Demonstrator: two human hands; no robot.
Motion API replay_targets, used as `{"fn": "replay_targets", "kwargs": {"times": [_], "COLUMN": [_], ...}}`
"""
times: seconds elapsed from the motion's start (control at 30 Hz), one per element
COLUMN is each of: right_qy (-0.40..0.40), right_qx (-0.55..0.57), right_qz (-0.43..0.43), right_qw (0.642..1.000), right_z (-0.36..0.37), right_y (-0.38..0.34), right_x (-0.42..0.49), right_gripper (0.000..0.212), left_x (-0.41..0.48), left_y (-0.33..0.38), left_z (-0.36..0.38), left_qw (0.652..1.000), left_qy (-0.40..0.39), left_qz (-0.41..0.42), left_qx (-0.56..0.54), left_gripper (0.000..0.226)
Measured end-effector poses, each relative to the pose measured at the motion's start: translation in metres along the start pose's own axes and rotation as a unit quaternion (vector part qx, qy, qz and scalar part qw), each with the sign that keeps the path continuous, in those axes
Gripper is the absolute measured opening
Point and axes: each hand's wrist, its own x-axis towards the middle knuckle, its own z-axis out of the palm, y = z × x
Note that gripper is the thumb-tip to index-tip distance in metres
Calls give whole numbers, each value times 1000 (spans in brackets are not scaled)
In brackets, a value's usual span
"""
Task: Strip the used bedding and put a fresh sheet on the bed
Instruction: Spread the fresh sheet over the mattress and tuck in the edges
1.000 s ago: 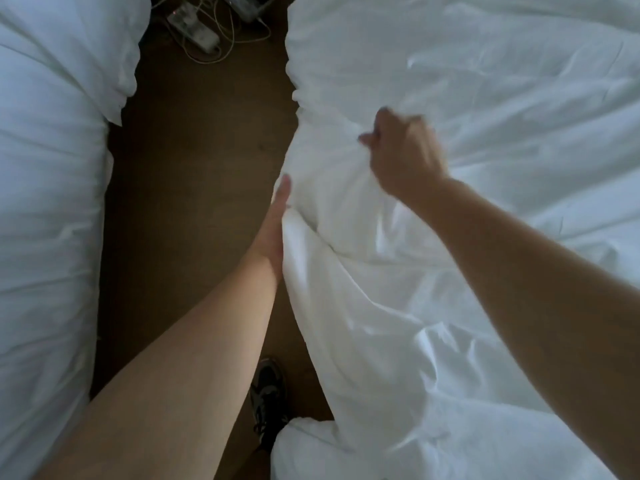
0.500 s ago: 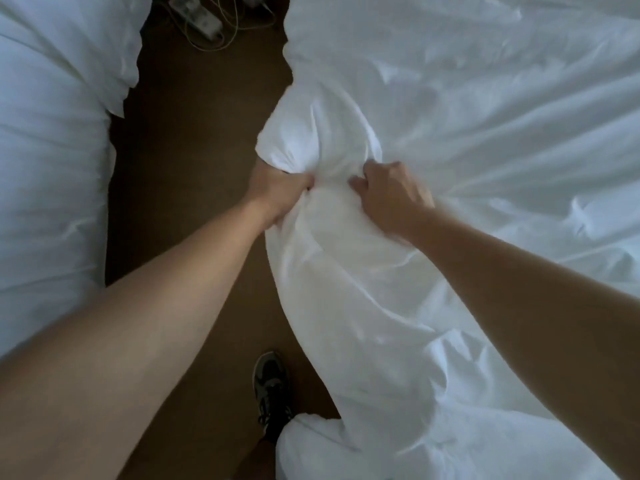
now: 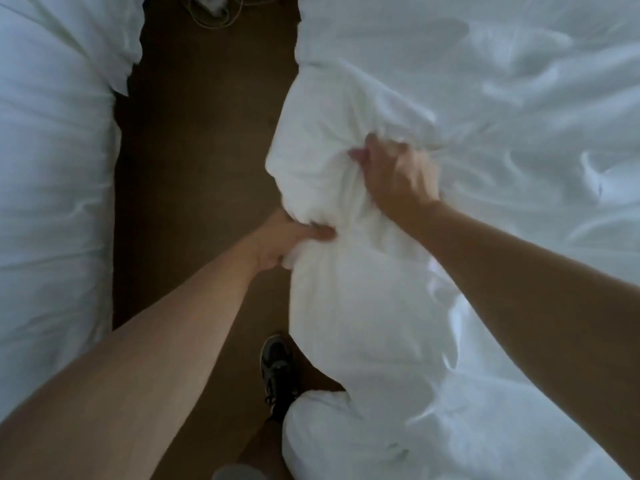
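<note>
Bedding (image 3: pixel 346 306), one white bunch, is clamped by two hands, left hand (image 3: pixel 287 240) on its left edge, right hand (image 3: pixel 398 178) on its top, one shoe (image 3: pixel 278 365) beside it.

- A strip of dark brown floor (image 3: pixel 194 161) runs away from the viewer.
- Left of the floor strip stands a bed (image 3: pixel 52 209) under rumpled white linen, its edge overhanging the floor.
- At the strip's far end lie a white power strip (image 3: pixel 210 2) and a tangle of pale cables (image 3: pixel 216 26).
- Soft, cool light; the floor lies in shadow.
</note>
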Motion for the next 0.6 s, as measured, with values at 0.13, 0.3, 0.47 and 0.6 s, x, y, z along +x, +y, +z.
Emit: {"fn": "replay_targets", "kwargs": {"times": [0.13, 0.3, 0.47, 0.6], "right_qy": [46, -56, -215, 36], "right_qx": [22, -136, -102, -54], "right_qz": [58, 53, 118, 17], "right_qw": [997, 988, 964, 998], "right_z": [-20, -32, -37, -64], "right_y": [-12, -27, -3, -11], "right_x": [-13, -116, -160, -150], "right_gripper": [38, 76, 45, 47], "left_x": [-20, -49, -66, -89], "left_y": [-16, -53, -73, -73], "left_z": [-37, 8, 20, 0], "left_qw": [970, 989, 998, 973], "left_qy": [230, -104, 1, 210], "left_qz": [-56, -89, -69, -35], "left_qx": [56, -49, -5, 89], "left_gripper": [64, 38, 53, 58]}}
